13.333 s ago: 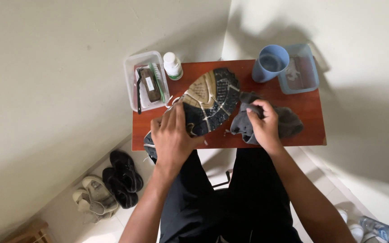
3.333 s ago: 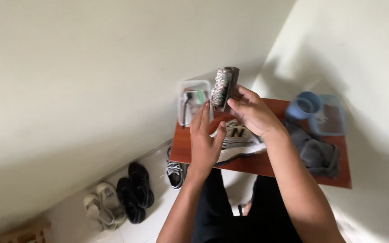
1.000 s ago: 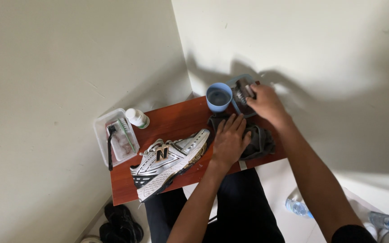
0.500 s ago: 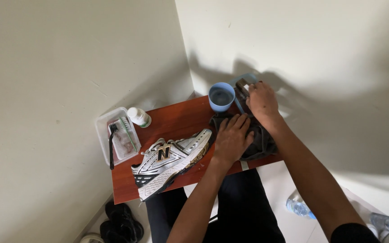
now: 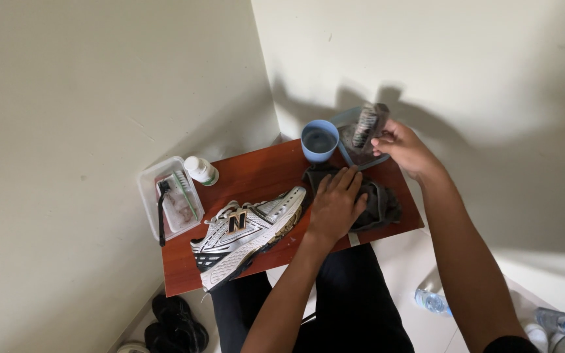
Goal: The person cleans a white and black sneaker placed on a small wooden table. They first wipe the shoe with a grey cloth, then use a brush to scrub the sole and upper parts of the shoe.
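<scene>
At a small wooden surface [image 5: 256, 176], the right hand [image 5: 403, 147] is gripping a brush [image 5: 365, 126] while the left hand [image 5: 335, 206], palm flat and fingers spread, is pinning down a dark cloth [image 5: 377, 202] beside a white sneaker [image 5: 246, 232].

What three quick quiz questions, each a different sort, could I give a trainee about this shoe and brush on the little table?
1. True or false: the left hand rests on the dark cloth.
2. Which thing does the right hand hold? A. white bottle B. brush C. blue cup
3. Fill in: the white sneaker lies on the red-brown ____.

Key
1. True.
2. B: the brush, held above the clear tray beside the blue cup.
3. Table.
</scene>
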